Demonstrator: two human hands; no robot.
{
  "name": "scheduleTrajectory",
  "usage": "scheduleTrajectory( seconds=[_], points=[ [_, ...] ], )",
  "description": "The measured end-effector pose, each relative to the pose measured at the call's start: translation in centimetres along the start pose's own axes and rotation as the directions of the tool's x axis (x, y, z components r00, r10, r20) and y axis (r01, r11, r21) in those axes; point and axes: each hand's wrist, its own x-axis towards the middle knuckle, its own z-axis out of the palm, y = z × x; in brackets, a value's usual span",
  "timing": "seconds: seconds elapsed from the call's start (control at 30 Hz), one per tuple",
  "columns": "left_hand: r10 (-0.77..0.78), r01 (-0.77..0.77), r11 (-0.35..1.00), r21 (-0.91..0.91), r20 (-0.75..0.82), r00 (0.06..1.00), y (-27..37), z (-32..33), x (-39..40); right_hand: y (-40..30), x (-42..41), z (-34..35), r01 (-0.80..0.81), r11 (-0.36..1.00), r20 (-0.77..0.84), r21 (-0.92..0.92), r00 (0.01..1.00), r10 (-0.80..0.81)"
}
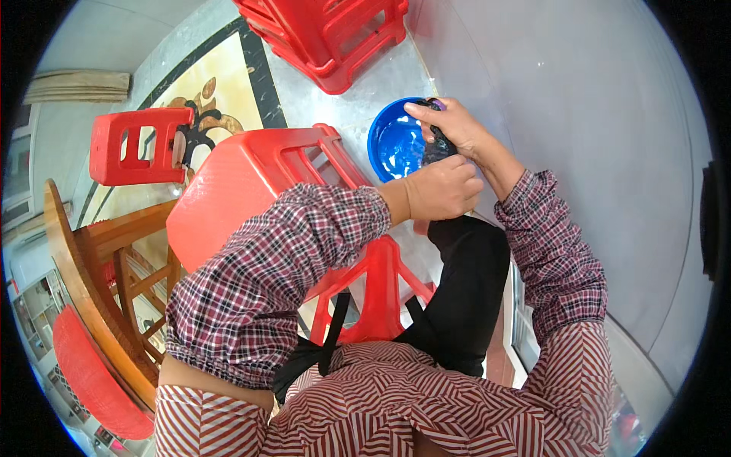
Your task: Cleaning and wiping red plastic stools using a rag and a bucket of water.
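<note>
A round blue plastic basin (394, 143) stands on the floor beside the wall. My right hand (457, 123) grips a dark, wet-looking item (438, 147) over the basin's right side; a bit of purple shows by its fingers. What the item is cannot be told. My left hand (448, 188) is closed at the lower end of the same dark item, its knuckles turned up, and its fingertips are hidden. Both forearms wear checked sleeve covers. Inside the basin the blue surface shines, apparently with water.
A large red plastic stool (228, 188) stands left of the basin, under my left forearm. Stacked red stools (337, 40) stand beyond it. A smaller red stool (137, 145) and a wooden chair (103, 274) are at the left. A pale wall (577, 114) rises close on the right.
</note>
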Motion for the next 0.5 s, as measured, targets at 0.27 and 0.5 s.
scheduleTrajectory(
  seconds=[0.27, 0.5],
  points=[
    [-0.061, -0.020, 0.982, 0.189, 0.415, 0.908, 1.6, 2.0, -0.4, 0.8, -0.1, 2.6, -0.009, 0.938, -0.129, -0.346, 0.991, -0.038],
    [-0.084, 0.182, 0.983, -0.032, 0.800, 0.594, 1.8, 0.3, 0.5, 3.3, -0.5, 2.6, -0.025, 0.999, -0.353, -0.030, 0.936, 0.013]
  ],
)
